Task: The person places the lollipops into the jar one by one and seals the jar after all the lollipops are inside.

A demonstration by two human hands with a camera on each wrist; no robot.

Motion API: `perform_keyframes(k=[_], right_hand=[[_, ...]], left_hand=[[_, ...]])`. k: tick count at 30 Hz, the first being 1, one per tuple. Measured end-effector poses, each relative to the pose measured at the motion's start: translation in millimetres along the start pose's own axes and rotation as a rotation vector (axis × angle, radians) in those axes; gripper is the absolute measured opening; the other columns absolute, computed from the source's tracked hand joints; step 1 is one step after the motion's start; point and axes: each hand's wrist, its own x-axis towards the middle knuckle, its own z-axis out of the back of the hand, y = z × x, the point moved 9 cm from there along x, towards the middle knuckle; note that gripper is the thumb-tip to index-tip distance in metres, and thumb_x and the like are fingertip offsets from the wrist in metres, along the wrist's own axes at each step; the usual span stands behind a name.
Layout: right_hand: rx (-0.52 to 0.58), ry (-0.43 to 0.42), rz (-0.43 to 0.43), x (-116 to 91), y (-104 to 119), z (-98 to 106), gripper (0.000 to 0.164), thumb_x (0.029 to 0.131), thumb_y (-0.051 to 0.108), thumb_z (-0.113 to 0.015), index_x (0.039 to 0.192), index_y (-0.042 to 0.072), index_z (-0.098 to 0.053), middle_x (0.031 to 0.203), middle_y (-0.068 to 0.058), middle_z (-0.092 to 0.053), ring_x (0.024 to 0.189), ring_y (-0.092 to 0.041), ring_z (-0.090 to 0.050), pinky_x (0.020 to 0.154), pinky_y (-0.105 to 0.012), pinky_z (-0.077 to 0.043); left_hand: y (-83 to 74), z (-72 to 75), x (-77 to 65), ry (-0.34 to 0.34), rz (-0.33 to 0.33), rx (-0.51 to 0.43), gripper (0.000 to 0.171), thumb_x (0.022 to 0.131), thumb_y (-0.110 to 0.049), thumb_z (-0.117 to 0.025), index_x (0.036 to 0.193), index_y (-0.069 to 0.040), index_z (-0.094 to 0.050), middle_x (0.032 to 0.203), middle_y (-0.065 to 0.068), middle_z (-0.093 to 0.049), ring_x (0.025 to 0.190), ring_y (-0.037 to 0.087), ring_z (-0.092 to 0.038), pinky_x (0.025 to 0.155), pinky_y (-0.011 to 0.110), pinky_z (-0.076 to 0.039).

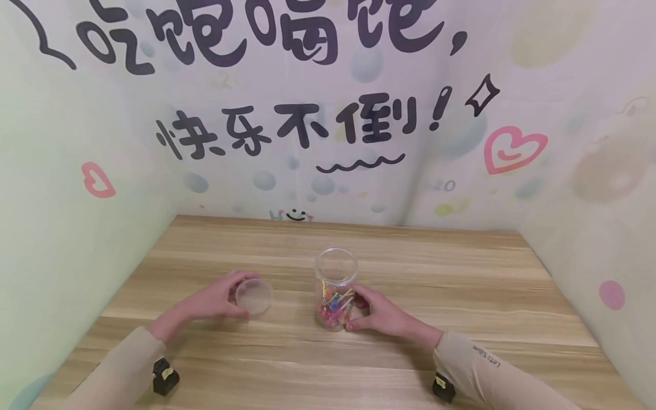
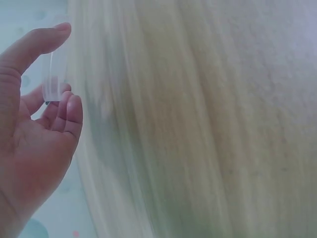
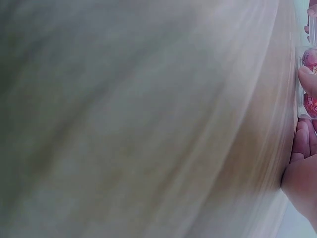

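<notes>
A clear plastic jar (image 1: 336, 273) stands upright on the table with its mouth uncovered. Brightly coloured lollipops (image 1: 334, 307) with thin sticks fill its lower part. My right hand (image 1: 381, 313) grips the jar's right side, thumb toward the front; in the right wrist view only part of this hand (image 3: 303, 148) shows, beside red-wrapped candy (image 3: 310, 104). To the left of the jar, my left hand (image 1: 222, 296) holds a round, clear lid (image 1: 255, 296) by its edge. The left wrist view has the lid (image 2: 52, 74) edge-on between thumb and fingers.
The wood-grain table (image 1: 328, 370) is bounded by a printed back wall (image 1: 287, 188) and side walls at left and right. A black device is strapped at each wrist, the left one (image 1: 165, 377) and the right one (image 1: 443, 388), under beige sleeves.
</notes>
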Motion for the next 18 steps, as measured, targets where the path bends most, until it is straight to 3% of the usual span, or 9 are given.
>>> perform_keyframes(k=[10,12,18], right_hand=[[-0.002,0.001,-0.018,0.3,-1.3,-2.3,0.076,0.075,0.020,-0.085,0.143,0.019,-0.049,0.131,-0.007,-0.060,0.116,-0.021,-0.058,0.102,-0.026,-0.047],[0.002,-0.001,-0.026,0.6,-2.6,-2.0,0.076,0.076,0.021,-0.085,0.143,0.020,-0.049,0.131,-0.006,-0.060,0.116,-0.020,-0.058,0.102,-0.026,-0.047],[-0.004,-0.005,-0.026,0.5,-4.1,-1.4,0.075,0.076,0.020,-0.085,0.141,0.020,-0.050,0.131,-0.006,-0.060,0.116,-0.021,-0.058,0.102,-0.025,-0.047]], left_hand=[[-0.9,9.9,-4.4,-0.042,0.061,-0.164,0.077,0.074,-0.010,-0.082,0.141,-0.003,-0.043,0.132,0.026,-0.047,0.106,0.029,-0.051,0.077,0.023,-0.049],[-2.1,10.2,-5.0,-0.029,0.064,-0.212,0.079,0.075,-0.007,-0.081,0.142,-0.002,-0.041,0.133,0.028,-0.047,0.104,0.029,-0.054,0.077,0.025,-0.051],[-11.9,12.5,-2.9,0.001,0.031,-0.241,0.077,0.078,-0.011,-0.079,0.144,-0.002,-0.041,0.139,0.027,-0.047,0.111,0.034,-0.055,0.085,0.032,-0.053]])
